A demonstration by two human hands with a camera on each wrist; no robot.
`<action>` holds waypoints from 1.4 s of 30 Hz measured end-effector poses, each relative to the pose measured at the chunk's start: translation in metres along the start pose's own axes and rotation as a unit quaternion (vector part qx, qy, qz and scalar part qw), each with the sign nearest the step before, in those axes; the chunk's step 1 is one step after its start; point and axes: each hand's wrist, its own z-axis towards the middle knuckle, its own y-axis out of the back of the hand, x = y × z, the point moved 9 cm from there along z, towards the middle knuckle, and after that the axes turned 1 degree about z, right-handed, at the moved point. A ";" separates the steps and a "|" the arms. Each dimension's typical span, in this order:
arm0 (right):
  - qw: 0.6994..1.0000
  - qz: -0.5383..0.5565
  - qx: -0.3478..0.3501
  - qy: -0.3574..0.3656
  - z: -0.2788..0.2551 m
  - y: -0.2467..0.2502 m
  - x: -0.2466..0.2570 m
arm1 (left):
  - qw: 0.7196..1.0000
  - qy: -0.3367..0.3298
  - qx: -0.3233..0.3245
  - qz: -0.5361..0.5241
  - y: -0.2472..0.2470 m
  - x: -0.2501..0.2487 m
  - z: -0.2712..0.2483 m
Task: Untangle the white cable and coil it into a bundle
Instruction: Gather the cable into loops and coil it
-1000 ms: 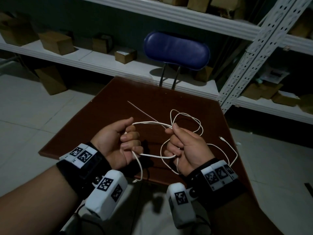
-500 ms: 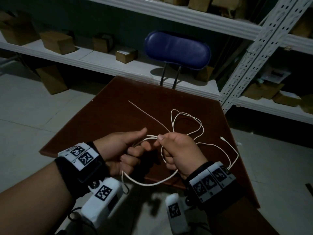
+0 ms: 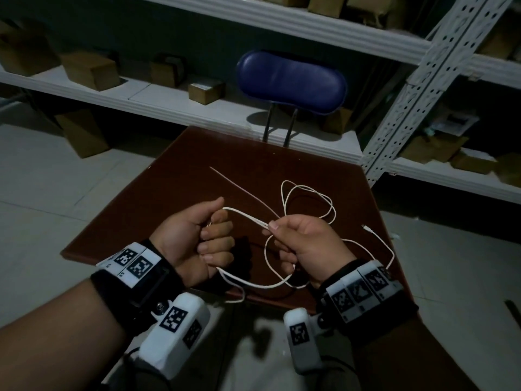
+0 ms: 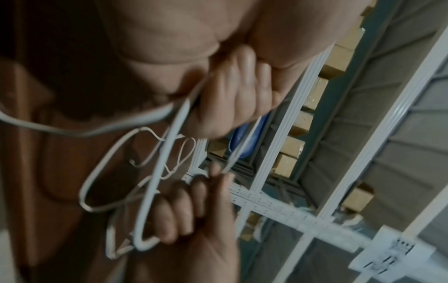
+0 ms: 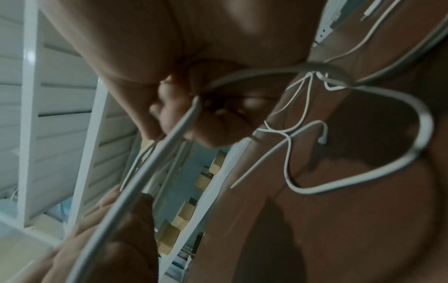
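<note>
A thin white cable lies in loose loops on the dark brown table, its plug end near the right edge. My left hand is a fist gripping the cable, with strands leaving at top and bottom. My right hand pinches a doubled strand between thumb and forefinger, the other fingers curled over more cable. The doubled strand runs taut between both hands. A slack loop hangs below them over the table's near edge.
A blue padded chair stands at the table's far side. White metal shelving with cardboard boxes lines the back and right. A thin pale stick lies on the table beyond my hands. Grey tiled floor lies to the left.
My hands met half a second ago, then drew apart; the doubled strand is now taut between them. The left hand has closed into a fist. The loop below hangs lower.
</note>
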 end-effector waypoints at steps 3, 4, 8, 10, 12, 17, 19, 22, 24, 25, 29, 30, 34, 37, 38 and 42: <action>0.999 -0.033 -0.013 0.009 0.001 0.005 0.002 | 0.997 0.032 -0.037 0.055 0.001 0.004 -0.003; 0.999 -0.043 -0.010 0.011 0.000 0.004 0.002 | 0.995 0.049 -0.048 0.075 0.002 0.006 -0.005; 0.999 -0.033 0.024 0.016 -0.002 -0.007 -0.002 | 0.984 0.104 -0.043 0.136 0.004 0.018 -0.009; 0.999 -0.003 0.032 0.020 -0.003 -0.009 -0.002 | 0.989 0.082 -0.032 0.120 0.001 0.016 -0.006; 0.999 0.025 0.041 0.011 -0.004 -0.008 -0.002 | 0.996 0.042 -0.014 0.073 -0.002 0.007 -0.003; 0.996 0.082 0.009 -0.019 -0.004 -0.002 -0.005 | 0.999 0.017 0.034 0.008 -0.006 0.001 -0.002; 0.996 0.090 -0.014 -0.001 -0.004 -0.001 0.000 | 0.998 0.040 0.038 -0.002 -0.007 0.007 -0.002; 0.997 0.072 -0.025 0.017 -0.005 0.001 0.004 | 0.997 0.070 0.020 0.026 -0.005 0.011 -0.005; 0.999 0.040 -0.017 0.008 -0.005 -0.002 0.002 | 0.993 0.094 0.000 0.068 -0.004 0.015 -0.007; 1.000 0.023 -0.012 0.005 -0.006 -0.004 0.001 | 0.990 0.104 -0.014 0.094 -0.003 0.018 -0.008; 1.000 0.012 0.017 -0.001 -0.006 -0.010 -0.001 | 0.992 0.047 -0.041 0.113 -0.005 0.009 -0.006; 0.999 0.021 0.031 -0.008 -0.007 -0.012 -0.002 | 0.995 0.021 -0.036 0.094 -0.006 0.003 -0.005; 0.996 0.077 0.044 -0.028 -0.006 -0.011 -0.004 | 0.999 -0.028 0.005 0.035 -0.009 -0.006 -0.001; 0.999 0.029 0.011 -0.005 -0.003 -0.002 0.001 | 0.999 0.008 0.021 0.038 -0.006 0.003 0.000; 1.000 -0.002 0.007 0.002 -0.003 -0.001 0.003 | 0.998 0.029 0.021 0.049 -0.005 0.006 0.000; 0.995 -0.096 0.012 0.011 -0.008 -0.007 0.004 | 0.985 0.103 -0.006 0.140 0.003 0.019 -0.005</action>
